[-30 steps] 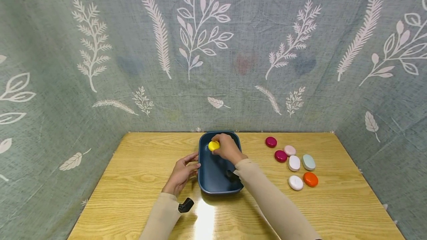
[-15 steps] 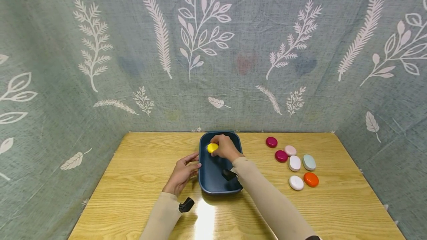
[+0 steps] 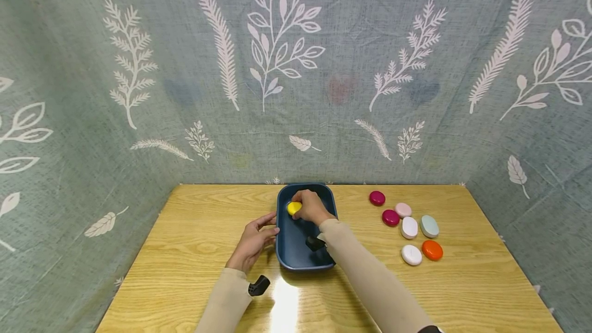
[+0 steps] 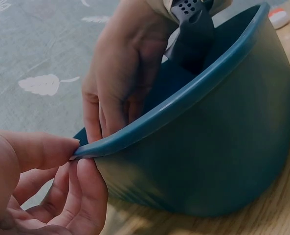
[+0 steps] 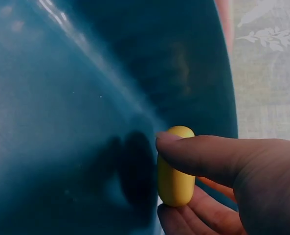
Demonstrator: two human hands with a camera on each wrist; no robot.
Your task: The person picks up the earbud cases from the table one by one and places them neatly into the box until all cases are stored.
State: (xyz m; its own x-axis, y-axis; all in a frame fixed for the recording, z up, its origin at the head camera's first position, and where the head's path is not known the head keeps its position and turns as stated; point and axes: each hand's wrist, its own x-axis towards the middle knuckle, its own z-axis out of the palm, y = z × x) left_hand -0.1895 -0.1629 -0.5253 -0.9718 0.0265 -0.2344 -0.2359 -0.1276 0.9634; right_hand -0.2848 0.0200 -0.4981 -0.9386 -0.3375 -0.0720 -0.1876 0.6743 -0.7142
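A deep dark-blue plastic tub (image 3: 305, 269) stands at the middle of the wooden table. My left hand (image 3: 253, 239) pinches its left rim, thumb on top and fingers underneath, as the left wrist view shows. Inside the tub, toward its far left, my right hand (image 3: 311, 207) holds a rounded yellow bar of soap (image 3: 293, 208). Up close in the right wrist view, the yellow soap (image 5: 176, 181) is on edge between thumb and fingers, near the tub wall, its shadow falling on the floor beside it.
Right of the tub lie several soaps: two magenta ones (image 3: 390, 218), a pale pink one (image 3: 403, 210), two white ones (image 3: 411, 255), a pale green one (image 3: 429, 226) and an orange one (image 3: 432, 250). A leaf-patterned grey-green cloth (image 3: 296, 91) hangs behind the table (image 3: 208, 209).
My right hand has shifted slightly left and nearer inside the tub, still holding the yellow soap. The left hand keeps its place on the rim.
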